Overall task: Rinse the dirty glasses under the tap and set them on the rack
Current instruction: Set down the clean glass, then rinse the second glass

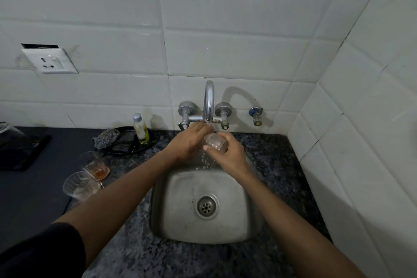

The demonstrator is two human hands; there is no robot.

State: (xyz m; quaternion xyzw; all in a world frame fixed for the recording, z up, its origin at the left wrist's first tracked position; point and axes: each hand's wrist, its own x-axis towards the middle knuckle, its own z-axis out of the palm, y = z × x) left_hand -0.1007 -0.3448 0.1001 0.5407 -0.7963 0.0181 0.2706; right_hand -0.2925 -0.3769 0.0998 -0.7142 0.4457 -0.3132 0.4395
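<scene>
Here, under the curved chrome tap [209,101], both hands meet over the back edge of the square stainless-steel sink [180,187]: the right hand [230,153] has its fingers curled round a small clear drinking glass [214,141], tilted in the thin stream of water, while the left hand [188,140] lies against the glass from nine o'clock, its fingers reaching toward the mouth; whether they go inside I cannot tell. Droplets fall from the glass into the basin just below. Two more clear glasses wait at about eight o'clock from the sink on the speckled granite worktop [266,165]: one with an orange-brown residue in its base [97,166], and nearer the viewer a ribbed clear one [79,185] touching it, perhaps leaning on its side. No rack shows anywhere in view, so the carry will end somewhere unseen. The chief risk, I judge, is slip: wet glass in wet fingers could twist loose and strike the steel basin or the tap spout close above it. A hurried swing away could also clip the spout. Reaching left afterwards, a forearm might knock the two waiting glasses, which stand close to the worktop's step.
</scene>
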